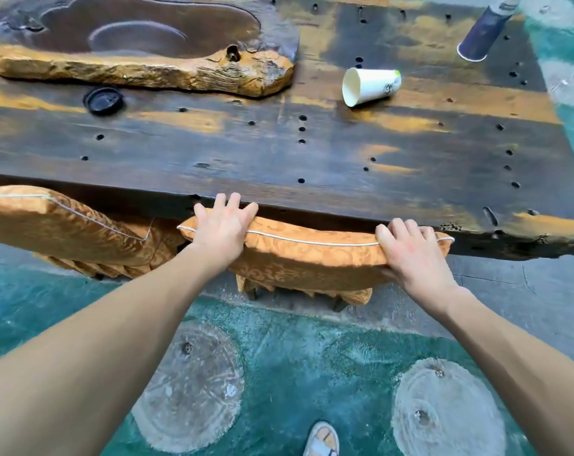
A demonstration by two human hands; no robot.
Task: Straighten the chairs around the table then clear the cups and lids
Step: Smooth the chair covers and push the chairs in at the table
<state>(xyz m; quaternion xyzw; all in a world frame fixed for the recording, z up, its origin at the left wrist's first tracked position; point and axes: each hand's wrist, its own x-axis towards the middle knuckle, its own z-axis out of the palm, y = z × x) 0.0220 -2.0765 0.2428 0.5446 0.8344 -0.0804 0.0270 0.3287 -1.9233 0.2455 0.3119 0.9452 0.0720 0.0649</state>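
Observation:
A chair with an orange patterned cover [305, 258] stands tucked against the near edge of the dark wooden table [279, 153]. My left hand [221, 228] grips the left end of its top rail and my right hand [410, 255] grips the right end. A second orange-covered chair [65, 225] stands to the left, also against the table. On the tabletop a white paper cup [369, 85] lies on its side, a dark blue cup [486, 29] lies tipped over at the far right, and a black lid [103, 100] rests flat at the left.
A carved wooden tea tray [141, 51] takes up the far left of the table. The floor is teal with round stone-like patches [190, 386]. My shoe [322, 439] shows at the bottom edge, just behind the chair.

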